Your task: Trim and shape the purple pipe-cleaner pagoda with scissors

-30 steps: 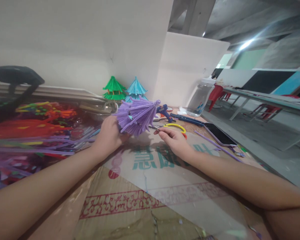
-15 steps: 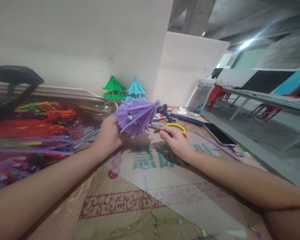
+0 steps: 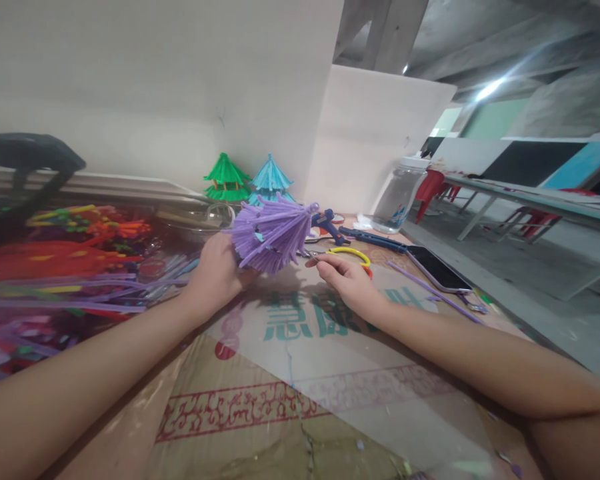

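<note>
A purple two-tiered roof of fuzzy stems [image 3: 275, 233] is tipped on its side above the cardboard, its pointed top toward the right. My left hand [image 3: 221, 267] is closed round its underside at the left; the fingertips are hidden behind it. My right hand [image 3: 343, 277] is just right of the purple piece, thumb and finger pinched together. What they pinch, if anything, is too small to name. Scissors with yellow handles [image 3: 353, 253] lie behind my right hand. A green tree-like piece [image 3: 226, 177] and a light blue one [image 3: 271, 179] stand at the wall.
Colourful stems [image 3: 70, 247] fill the left side. At the back right are a blue glue gun [image 3: 329, 223], a clear bottle [image 3: 399, 193], a dark blue tool [image 3: 375, 239] and a phone [image 3: 439, 268]. A purple stem [image 3: 435, 291] lies before the phone.
</note>
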Available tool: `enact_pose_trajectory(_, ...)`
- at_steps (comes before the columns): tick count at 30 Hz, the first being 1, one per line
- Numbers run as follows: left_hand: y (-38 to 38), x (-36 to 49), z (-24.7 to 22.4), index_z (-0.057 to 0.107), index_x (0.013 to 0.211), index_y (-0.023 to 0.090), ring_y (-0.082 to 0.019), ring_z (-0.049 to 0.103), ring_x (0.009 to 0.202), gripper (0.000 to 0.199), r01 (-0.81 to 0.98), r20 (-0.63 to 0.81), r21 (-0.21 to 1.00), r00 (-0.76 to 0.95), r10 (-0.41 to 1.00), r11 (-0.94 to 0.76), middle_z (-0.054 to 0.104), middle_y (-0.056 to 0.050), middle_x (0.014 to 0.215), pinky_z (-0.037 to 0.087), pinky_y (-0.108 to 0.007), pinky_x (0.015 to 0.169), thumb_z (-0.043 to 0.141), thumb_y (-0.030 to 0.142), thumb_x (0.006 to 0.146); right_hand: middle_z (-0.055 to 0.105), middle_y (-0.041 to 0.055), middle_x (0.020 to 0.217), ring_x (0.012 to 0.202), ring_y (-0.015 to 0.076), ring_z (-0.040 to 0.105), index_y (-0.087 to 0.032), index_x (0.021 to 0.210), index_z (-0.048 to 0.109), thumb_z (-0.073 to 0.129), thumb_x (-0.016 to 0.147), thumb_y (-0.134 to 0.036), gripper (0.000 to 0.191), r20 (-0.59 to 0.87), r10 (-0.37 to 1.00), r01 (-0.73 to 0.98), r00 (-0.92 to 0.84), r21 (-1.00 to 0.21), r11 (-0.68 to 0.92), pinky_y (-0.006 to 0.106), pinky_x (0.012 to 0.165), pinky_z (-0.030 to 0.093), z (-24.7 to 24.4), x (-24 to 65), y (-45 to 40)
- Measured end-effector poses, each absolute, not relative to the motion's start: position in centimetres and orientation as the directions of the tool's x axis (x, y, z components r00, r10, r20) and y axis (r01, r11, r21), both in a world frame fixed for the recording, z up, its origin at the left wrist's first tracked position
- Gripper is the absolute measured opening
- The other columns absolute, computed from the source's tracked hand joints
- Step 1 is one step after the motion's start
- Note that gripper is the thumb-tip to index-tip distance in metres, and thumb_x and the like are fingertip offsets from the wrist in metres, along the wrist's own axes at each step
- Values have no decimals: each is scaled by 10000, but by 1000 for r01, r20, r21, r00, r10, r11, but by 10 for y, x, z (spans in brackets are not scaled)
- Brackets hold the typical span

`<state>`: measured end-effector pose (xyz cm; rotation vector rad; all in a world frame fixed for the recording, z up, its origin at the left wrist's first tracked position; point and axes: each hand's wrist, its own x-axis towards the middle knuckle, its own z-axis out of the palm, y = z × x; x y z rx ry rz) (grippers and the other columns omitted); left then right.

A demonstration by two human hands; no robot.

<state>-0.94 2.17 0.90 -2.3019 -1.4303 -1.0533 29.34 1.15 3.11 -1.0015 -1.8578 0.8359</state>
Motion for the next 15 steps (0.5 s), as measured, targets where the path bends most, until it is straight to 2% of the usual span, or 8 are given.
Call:
enact_pose_trajectory(6,18,-6,13,719,1247,180,-456,688,1250,353,855,677,179,251,692,-486,739,-201,1289,578,-671,1074,713,352,938,838,77,1015,896,246,708,-215,1021,863,705,932,-514,349,386,872,302,-303,-829,471,366,826,563,28,292,15)
enact_pose_trajectory(9,20,-8,12,703,1282,179,-457,677,1293,379,849,669,176,268,693,-498,735,-206,1335,569,-673,1102,716,366,953,824,69,966,920,249,714,-224,972,868,694,947,-494,322,403,860,329,-313,-803,496,367,862,564,29,293,15)
enact_pose_trajectory(15,22,-10,11,676,1321,207,-432,673,1340,421,842,676,196,256,691,-503,741,-182,1377,556,-654,1152,751,364,938,702,47,824,820,224,655,-179,1057,849,661,1004,-595,460,354,865,299,-357,-834,465,336,749,514,31,294,10)
